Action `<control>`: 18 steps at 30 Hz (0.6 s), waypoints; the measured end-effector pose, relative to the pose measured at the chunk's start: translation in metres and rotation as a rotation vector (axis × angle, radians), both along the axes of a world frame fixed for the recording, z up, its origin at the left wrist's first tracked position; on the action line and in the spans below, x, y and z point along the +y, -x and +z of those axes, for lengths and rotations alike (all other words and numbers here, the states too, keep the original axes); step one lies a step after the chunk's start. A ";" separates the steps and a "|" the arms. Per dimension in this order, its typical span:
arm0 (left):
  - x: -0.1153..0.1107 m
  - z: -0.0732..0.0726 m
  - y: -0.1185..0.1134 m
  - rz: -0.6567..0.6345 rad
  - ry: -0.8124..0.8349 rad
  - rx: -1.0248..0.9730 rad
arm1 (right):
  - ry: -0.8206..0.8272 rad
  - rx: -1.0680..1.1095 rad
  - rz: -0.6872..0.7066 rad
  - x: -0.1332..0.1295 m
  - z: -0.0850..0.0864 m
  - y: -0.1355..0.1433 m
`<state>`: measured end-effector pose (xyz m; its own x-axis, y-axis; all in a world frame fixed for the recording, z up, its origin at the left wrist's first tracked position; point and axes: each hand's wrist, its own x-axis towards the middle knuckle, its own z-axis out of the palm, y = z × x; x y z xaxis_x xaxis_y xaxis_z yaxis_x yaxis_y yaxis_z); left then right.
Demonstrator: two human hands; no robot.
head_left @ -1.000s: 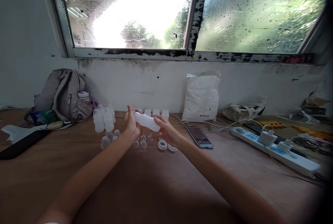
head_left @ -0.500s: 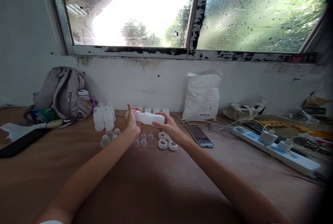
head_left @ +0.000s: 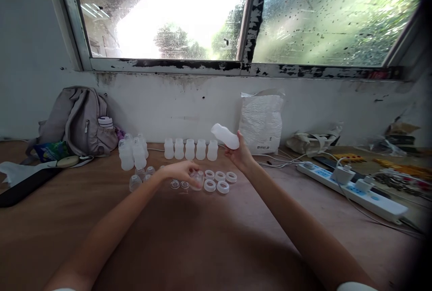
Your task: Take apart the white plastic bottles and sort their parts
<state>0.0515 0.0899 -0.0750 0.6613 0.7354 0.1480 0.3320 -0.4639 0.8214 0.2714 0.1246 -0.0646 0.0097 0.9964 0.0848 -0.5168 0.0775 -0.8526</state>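
Observation:
My right hand [head_left: 240, 155] is raised and closed around a frosted white baby bottle [head_left: 225, 136], tilted above the table. Lower and to the left, my left hand [head_left: 182, 173] grips a clear dome-shaped cap [head_left: 197, 181] close to the tabletop. Clear teats [head_left: 174, 184] lie just below that hand, some partly covered by it. White collar rings [head_left: 209, 186] sit in two rows to the right of the cap. Behind my hands stands a row of several open frosted bottles [head_left: 190, 149]. More clear caps [head_left: 135, 183] are left of my left wrist.
Capped bottles [head_left: 126, 158] stand grouped at left, near a grey backpack [head_left: 79, 122]. A white plastic bag [head_left: 262, 124] leans against the wall. At right lie a power strip [head_left: 381, 203] with plugged chargers and loose cables. A black flat object [head_left: 30, 186] lies far left.
The bottle, earlier between both hands, has risen to the right in my right hand. My left hand has come away and moved down with the clear cap. The phone is no longer visible.

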 end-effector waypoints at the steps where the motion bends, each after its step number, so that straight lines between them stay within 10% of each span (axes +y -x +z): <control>1: 0.001 -0.004 -0.001 -0.037 -0.080 0.128 | 0.020 0.013 0.008 0.002 -0.002 -0.001; 6: 0.002 -0.016 -0.009 -0.198 -0.152 0.640 | 0.104 0.005 0.077 0.005 -0.009 0.004; 10: -0.001 -0.003 -0.003 -0.159 -0.132 0.625 | 0.144 0.002 0.162 0.004 -0.014 0.012; 16: 0.004 0.028 0.025 0.483 -0.330 0.092 | 0.155 -0.004 0.292 -0.009 -0.025 0.034; 18: 0.004 0.031 0.027 0.516 -0.331 0.001 | 0.142 -0.009 0.362 -0.015 -0.029 0.043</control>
<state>0.0242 0.0939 -0.0439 0.2324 0.8760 0.4227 0.5827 -0.4734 0.6606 0.2282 0.1096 -0.0936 -0.3449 0.9370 -0.0555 -0.4818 -0.2275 -0.8462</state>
